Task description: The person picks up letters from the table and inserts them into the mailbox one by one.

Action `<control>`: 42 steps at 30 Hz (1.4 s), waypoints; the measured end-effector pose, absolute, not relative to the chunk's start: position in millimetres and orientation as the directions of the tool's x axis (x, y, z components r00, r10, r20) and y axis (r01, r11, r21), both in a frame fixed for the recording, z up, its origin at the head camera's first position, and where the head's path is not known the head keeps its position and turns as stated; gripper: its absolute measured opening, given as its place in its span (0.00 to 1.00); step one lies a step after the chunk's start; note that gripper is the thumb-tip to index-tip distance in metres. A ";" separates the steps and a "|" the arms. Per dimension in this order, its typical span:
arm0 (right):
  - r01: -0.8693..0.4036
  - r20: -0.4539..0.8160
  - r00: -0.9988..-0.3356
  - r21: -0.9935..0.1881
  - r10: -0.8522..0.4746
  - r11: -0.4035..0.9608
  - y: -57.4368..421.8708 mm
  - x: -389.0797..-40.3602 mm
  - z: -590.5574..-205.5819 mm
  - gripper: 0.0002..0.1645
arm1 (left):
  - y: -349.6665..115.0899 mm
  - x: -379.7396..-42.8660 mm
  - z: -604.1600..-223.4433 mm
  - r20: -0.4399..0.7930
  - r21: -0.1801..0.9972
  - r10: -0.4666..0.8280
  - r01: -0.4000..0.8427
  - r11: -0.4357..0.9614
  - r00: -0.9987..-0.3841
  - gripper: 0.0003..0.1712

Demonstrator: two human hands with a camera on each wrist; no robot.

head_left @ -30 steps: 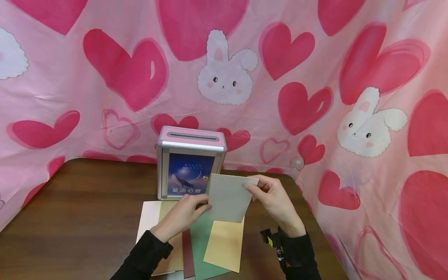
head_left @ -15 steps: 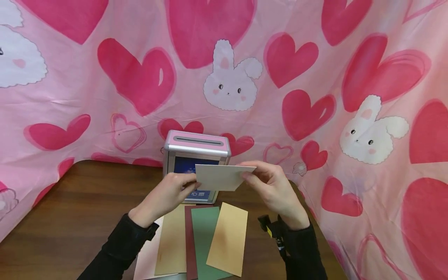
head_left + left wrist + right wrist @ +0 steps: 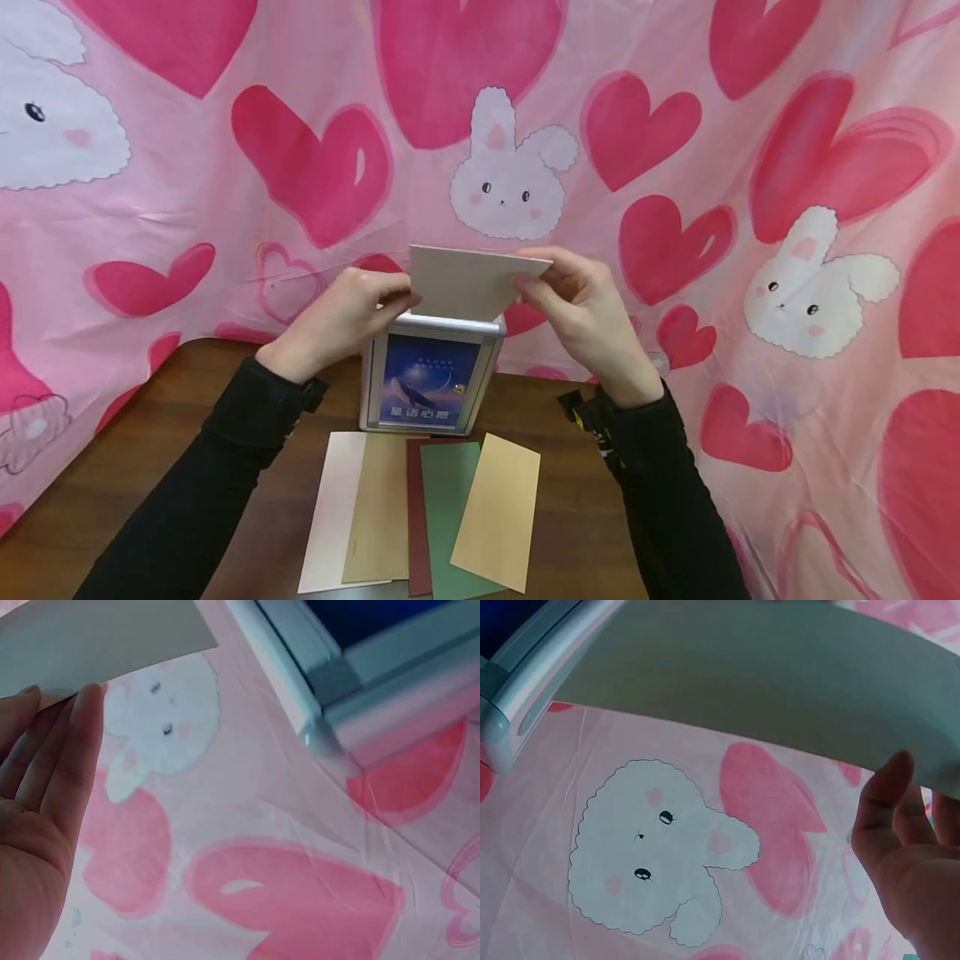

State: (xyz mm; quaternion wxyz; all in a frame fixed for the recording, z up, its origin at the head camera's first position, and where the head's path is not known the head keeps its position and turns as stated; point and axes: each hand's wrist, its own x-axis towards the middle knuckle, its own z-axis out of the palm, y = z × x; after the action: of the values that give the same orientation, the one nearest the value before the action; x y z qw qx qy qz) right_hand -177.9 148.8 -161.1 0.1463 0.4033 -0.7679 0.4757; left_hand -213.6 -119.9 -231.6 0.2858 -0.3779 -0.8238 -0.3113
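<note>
A flat grey card (image 3: 465, 282), perhaps an envelope, is held up over the suggestion box (image 3: 431, 383). My left hand (image 3: 348, 312) pinches its left edge between thumb and fingers. At the right edge, my right hand (image 3: 588, 321) pinches it the same way. The box has a silver frame and a blue front panel with a whale picture. In the head view the card hides most of its top. The right wrist view shows the card's end (image 3: 630, 667) close to the pink top and part of the slot (image 3: 536, 712); whether they touch I cannot tell.
Several flat paper pieces lie overlapping on the brown table (image 3: 187, 450) before the box: white (image 3: 330, 508), tan (image 3: 378, 508), dark red (image 3: 417, 533), green (image 3: 453, 483) and yellow (image 3: 498, 517). A pink heart-and-rabbit cloth (image 3: 315, 183) hangs close behind the box.
Both hands have raised the card from in front of the box to above its top. The card has tipped from facing me to a steeper slant. The head view has shifted slightly.
</note>
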 end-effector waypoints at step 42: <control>-0.566 0.498 -0.806 -0.807 -0.321 0.169 103.0 -275.7 -200.1 0.11 | -128.5 -273.3 -243.4 0.641 0.520 0.249 0.650 0.555 -0.726 0.14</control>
State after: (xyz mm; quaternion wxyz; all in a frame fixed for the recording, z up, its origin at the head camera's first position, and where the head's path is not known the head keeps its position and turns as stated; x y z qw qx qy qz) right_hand -275.7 103.0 -200.1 0.1068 0.2928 -0.7569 0.5744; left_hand -273.3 -128.5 -243.4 0.2571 -0.2666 -0.8434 -0.3893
